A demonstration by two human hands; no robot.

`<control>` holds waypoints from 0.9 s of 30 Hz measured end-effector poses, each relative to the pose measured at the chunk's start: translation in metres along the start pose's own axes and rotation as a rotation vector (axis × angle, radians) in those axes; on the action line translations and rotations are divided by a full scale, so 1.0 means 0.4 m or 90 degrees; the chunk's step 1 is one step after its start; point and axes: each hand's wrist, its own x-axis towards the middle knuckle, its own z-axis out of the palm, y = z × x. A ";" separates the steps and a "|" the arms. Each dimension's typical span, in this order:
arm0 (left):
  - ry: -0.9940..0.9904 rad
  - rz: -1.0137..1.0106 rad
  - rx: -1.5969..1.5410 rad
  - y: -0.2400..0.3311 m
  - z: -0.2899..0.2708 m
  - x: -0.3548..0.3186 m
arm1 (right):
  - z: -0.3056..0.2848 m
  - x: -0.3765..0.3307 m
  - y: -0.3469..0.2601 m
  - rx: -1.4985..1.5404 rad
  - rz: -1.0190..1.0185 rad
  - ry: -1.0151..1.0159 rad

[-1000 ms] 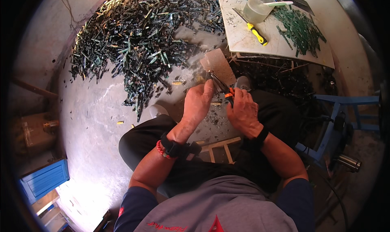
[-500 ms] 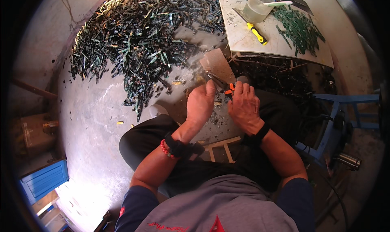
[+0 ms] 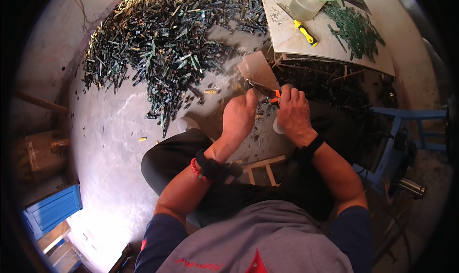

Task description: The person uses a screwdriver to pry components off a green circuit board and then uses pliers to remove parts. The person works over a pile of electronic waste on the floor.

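— The pliers (image 3: 267, 92) in the right hand (image 3: 295, 115) look like dark metal with glossy orange plastic grips.
— And the pale sheet (image 3: 258, 68) just beyond that grip looks flat, matt and stiff; the floor (image 3: 114, 129) looks like rough, dusty concrete.

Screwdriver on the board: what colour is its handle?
Yellow with black, on the screwdriver; only the head view shows it.

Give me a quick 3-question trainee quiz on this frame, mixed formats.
1. True or false: the right hand grips the orange-handled pliers.
2. Where does the yellow-handled screwdriver lie? A) on the floor B) on the white board C) on the blue stool
3. Fill in: the heap of dark green strips lies on the ____, to the person's left.

Key: 1 true; 2 B; 3 floor. The left hand is closed right by the plier jaws; what it holds is too small to tell.
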 end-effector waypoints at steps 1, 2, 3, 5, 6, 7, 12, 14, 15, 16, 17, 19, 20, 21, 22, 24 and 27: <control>0.003 0.001 0.009 0.001 -0.001 -0.001 | 0.000 0.002 0.002 0.012 -0.010 0.000; 0.006 0.001 0.018 0.001 -0.002 -0.001 | -0.004 0.006 0.004 0.025 -0.021 -0.001; 0.009 0.002 0.019 -0.002 -0.001 0.000 | -0.007 0.007 0.006 0.036 -0.031 -0.002; 0.018 0.002 0.021 -0.009 0.002 0.003 | 0.001 0.004 0.010 0.050 -0.044 -0.008; 0.023 0.011 0.034 -0.007 0.002 0.004 | 0.003 0.001 0.014 0.055 -0.048 -0.011; 0.029 0.020 0.048 -0.004 0.002 0.004 | 0.007 -0.006 0.016 0.080 -0.029 -0.055; 0.040 0.029 0.084 -0.002 -0.001 -0.002 | -0.014 -0.020 -0.012 0.185 0.006 -0.128; 0.045 0.025 0.116 -0.004 0.001 -0.003 | -0.031 -0.024 -0.032 0.292 0.059 -0.201; 0.054 0.035 0.128 -0.014 0.006 -0.001 | -0.035 -0.027 -0.037 0.344 0.086 -0.238; 0.062 0.046 0.140 -0.030 0.014 0.004 | -0.033 -0.030 -0.038 0.417 0.096 -0.280; 0.070 0.056 0.152 -0.042 0.020 0.007 | -0.029 -0.032 -0.037 0.491 0.107 -0.322; 0.070 0.045 0.120 -0.025 0.013 0.001 | -0.038 -0.026 -0.033 0.646 0.152 -0.408; 0.070 0.040 0.104 -0.014 0.009 -0.002 | -0.053 -0.018 -0.022 0.766 0.205 -0.482; 0.057 0.036 0.094 0.006 -0.004 -0.001 | -0.074 -0.003 -0.010 0.886 0.256 -0.555; 0.035 0.031 0.053 -0.001 -0.006 0.010 | -0.086 0.004 -0.002 1.005 0.307 -0.628; -0.009 0.021 -0.031 -0.012 -0.006 0.030 | -0.087 0.001 0.011 1.160 0.344 -0.684; -0.090 0.005 -0.238 0.002 -0.006 0.029 | -0.099 0.008 0.026 1.234 0.376 -0.683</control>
